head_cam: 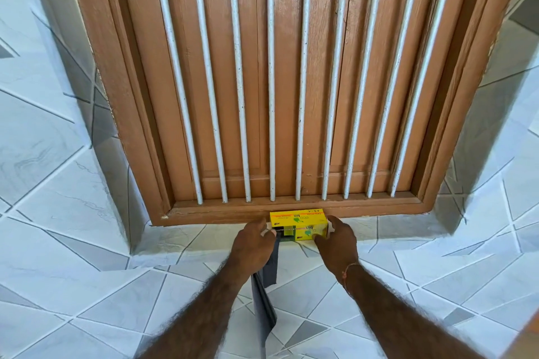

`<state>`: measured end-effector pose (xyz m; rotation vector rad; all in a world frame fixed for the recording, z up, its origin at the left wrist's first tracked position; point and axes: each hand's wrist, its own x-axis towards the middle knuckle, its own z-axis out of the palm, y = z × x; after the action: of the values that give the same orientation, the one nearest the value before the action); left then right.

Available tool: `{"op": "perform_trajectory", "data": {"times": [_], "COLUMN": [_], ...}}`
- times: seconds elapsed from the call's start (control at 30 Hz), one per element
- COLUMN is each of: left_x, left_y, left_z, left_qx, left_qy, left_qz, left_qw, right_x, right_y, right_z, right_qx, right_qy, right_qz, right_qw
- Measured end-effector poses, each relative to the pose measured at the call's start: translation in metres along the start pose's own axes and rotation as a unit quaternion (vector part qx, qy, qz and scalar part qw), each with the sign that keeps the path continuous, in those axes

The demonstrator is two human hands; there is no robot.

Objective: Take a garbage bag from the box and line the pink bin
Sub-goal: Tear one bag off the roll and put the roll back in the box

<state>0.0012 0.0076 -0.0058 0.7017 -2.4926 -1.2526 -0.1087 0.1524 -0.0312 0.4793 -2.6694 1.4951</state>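
A yellow garbage bag box lies on the tiled window sill, against the brown window frame. My right hand grips the box's right end. My left hand is at the box's left end, fingers pinched on a dark grey garbage bag. The bag comes out of the slot in the box's front and hangs down folded below my left wrist, over the sill's edge. No pink bin is in view.
A brown wooden shuttered window with several white vertical bars fills the upper view. Pale grey tiles with dark diagonal lines cover the sill and the walls on both sides.
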Motion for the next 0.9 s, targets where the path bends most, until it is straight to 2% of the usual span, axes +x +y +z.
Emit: {"op": "perform_trajectory", "data": {"times": [0.17, 0.23, 0.3, 0.37, 0.47, 0.57, 0.73, 0.83, 0.9], "left_x": [-0.015, -0.025, -0.036, -0.046, -0.062, -0.088, -0.133, -0.165, -0.189], "left_y": [0.002, 0.009, 0.020, 0.031, 0.042, 0.056, 0.094, 0.118, 0.132], "left_z": [-0.014, -0.023, -0.033, -0.043, -0.053, -0.062, -0.081, -0.087, -0.087], "left_qx": [-0.065, -0.127, -0.197, -0.239, -0.314, -0.387, -0.447, -0.436, -0.414], "left_qy": [0.028, 0.039, 0.047, 0.051, 0.070, 0.095, 0.167, 0.237, 0.287], "left_qz": [0.011, 0.013, 0.019, 0.032, 0.043, 0.043, 0.085, 0.118, 0.136], "left_qw": [0.997, 0.991, 0.979, 0.969, 0.946, 0.916, 0.875, 0.860, 0.853], "right_x": [-0.039, -0.064, -0.083, -0.100, -0.123, -0.156, -0.205, -0.237, -0.261], "right_y": [-0.002, -0.012, -0.021, -0.024, -0.033, -0.041, -0.054, -0.060, -0.061], "right_z": [0.007, 0.009, 0.013, 0.021, 0.026, 0.015, -0.002, -0.011, -0.017], "right_qx": [0.072, 0.187, 0.315, 0.389, 0.411, 0.432, 0.350, 0.316, 0.288], "right_qy": [0.057, -0.003, -0.124, -0.204, -0.261, -0.291, -0.281, -0.260, -0.296], "right_qz": [0.003, 0.020, 0.060, 0.089, 0.089, 0.043, -0.063, -0.060, -0.064], "right_qw": [0.996, 0.982, 0.939, 0.894, 0.869, 0.852, 0.891, 0.910, 0.908]}}
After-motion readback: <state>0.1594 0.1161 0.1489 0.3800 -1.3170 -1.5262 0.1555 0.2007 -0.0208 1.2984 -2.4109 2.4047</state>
